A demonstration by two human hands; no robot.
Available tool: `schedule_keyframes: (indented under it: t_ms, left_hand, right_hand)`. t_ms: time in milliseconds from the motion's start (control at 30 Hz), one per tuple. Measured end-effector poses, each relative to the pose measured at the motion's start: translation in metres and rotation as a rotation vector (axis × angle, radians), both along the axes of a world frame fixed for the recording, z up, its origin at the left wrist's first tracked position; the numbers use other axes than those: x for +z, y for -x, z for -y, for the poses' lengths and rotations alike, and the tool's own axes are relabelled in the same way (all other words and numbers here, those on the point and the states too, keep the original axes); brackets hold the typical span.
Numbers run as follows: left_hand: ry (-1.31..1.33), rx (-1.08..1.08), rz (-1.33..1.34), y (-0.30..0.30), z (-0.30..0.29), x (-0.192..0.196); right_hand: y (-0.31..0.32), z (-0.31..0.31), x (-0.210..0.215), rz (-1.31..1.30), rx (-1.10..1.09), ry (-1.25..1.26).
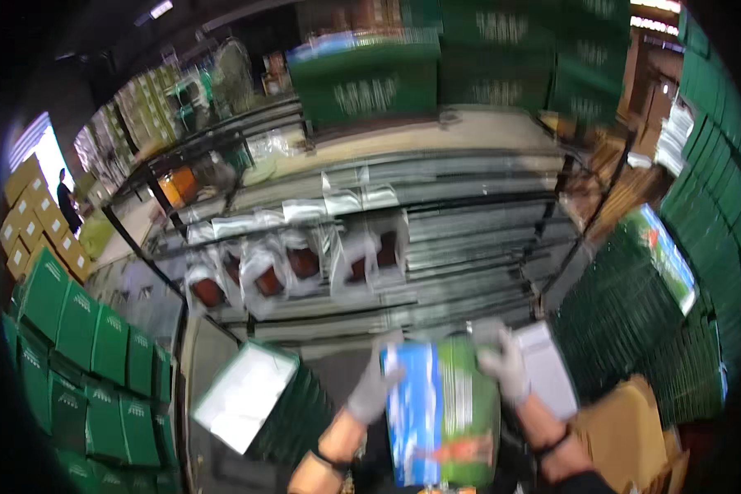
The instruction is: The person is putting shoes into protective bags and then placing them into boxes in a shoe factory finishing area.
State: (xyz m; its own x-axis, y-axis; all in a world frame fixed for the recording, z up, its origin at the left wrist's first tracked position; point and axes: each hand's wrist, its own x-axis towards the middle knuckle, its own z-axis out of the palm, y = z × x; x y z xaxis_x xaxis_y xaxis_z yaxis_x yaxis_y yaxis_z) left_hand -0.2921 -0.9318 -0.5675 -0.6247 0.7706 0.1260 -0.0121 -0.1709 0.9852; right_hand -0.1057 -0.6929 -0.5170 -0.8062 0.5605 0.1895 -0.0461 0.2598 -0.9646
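Note:
Both my hands wear pale grey gloves. Between them, low in the middle, is a blue and green printed package [443, 412] with a white label patch, tilted toward me and blurred. My left hand [376, 387] is closed on its left edge near the top. My right hand [506, 362] grips the upper right corner, fingers bent over the edge. To the left of the package stands a stack of dark green flat boxes with a white top [247, 397]. A white flat panel [545, 370] lies just beyond my right hand.
A metal rack [486, 239] ahead carries several clear bags with dark red contents [303, 262]. Green boxes [107, 346] are piled at left, and dark green flat stacks [617, 305] at right. An opened brown carton [622, 428] sits at lower right. A person [67, 202] stands far left.

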Motion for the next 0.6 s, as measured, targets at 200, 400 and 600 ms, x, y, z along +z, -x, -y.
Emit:
schedule_keyframes:
  t_ms: [200,400,600]
  left_hand:
    - [0.049,0.372,0.154,0.013,0.030,-0.019]
    - [-0.294,0.181,-0.083,0.040,0.062,0.169]
    - [-0.737,0.126,-0.441,0.126,-0.052,0.448]
  right_hand:
    - [-0.034,0.051,-0.062,0.125,0.172,0.178]
    - [0.032,0.045,0.148,-0.296,0.274,0.072]
    - [0.209,-0.042,0.464,-0.587,0.278,0.003]
